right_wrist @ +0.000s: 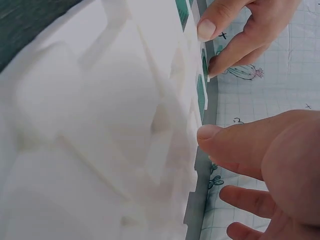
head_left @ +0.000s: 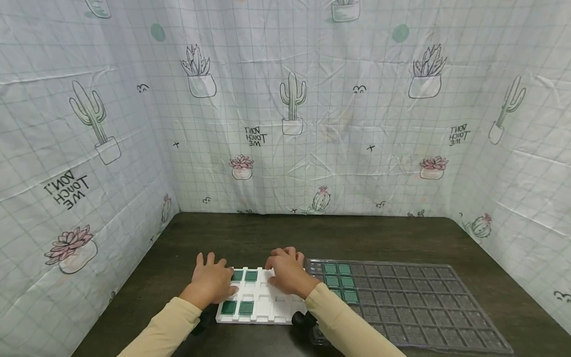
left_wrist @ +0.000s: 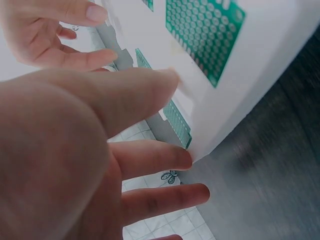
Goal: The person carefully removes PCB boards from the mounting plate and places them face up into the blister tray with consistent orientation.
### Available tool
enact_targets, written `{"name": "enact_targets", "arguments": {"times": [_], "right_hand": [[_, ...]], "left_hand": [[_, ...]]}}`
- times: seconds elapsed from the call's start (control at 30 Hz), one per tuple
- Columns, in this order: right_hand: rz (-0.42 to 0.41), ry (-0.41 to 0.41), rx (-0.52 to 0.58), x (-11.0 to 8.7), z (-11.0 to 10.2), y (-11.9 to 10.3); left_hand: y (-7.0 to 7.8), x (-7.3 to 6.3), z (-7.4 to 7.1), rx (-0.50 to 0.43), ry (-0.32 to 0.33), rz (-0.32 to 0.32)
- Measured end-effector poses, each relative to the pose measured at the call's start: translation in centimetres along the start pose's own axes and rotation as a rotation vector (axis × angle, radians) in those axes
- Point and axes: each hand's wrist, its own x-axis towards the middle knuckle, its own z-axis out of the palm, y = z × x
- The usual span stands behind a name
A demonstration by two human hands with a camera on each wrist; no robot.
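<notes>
A white slotted tray [head_left: 262,291] lies on the dark table, with several green perforated circuit boards [head_left: 246,308] in its left-hand slots. My left hand [head_left: 211,279] is at the tray's left end, its thumb over the top and its fingers spread past the edge. In the left wrist view a board [left_wrist: 202,37] lies close beyond that thumb [left_wrist: 142,92]. Over the tray's far right part is my right hand [head_left: 287,271], thumb and fingers apart. The right wrist view has its thumb [right_wrist: 225,142] right at the tray's far edge, with nothing seen between the fingers.
A large clear plastic compartment tray [head_left: 410,300] lies to the right, with several green boards [head_left: 347,281] in its left columns. My right forearm [head_left: 343,317] crosses its near left corner. A patterned curtain [head_left: 312,148] stands behind the table [head_left: 250,238] and at both sides.
</notes>
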Motion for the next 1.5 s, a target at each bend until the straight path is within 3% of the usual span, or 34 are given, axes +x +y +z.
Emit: {"name": "enact_targets", "arguments": {"times": [0.53, 0.9, 1.5], "right_hand": [[0.011, -0.021, -0.032, 1.6, 0.6, -1.7], [-0.006, -0.026, -0.074, 2.5, 1.2, -2.7], [0.026, -0.046, -0.098, 3.0, 1.8, -3.5]], "left_hand": [[0.0, 0.1, -0.2, 0.001, -0.046, -0.007], [-0.2, 0.0, -0.1, 0.004, -0.010, 0.002], [-0.3, 0.1, 0.0, 0.015, -0.010, 0.004]]}}
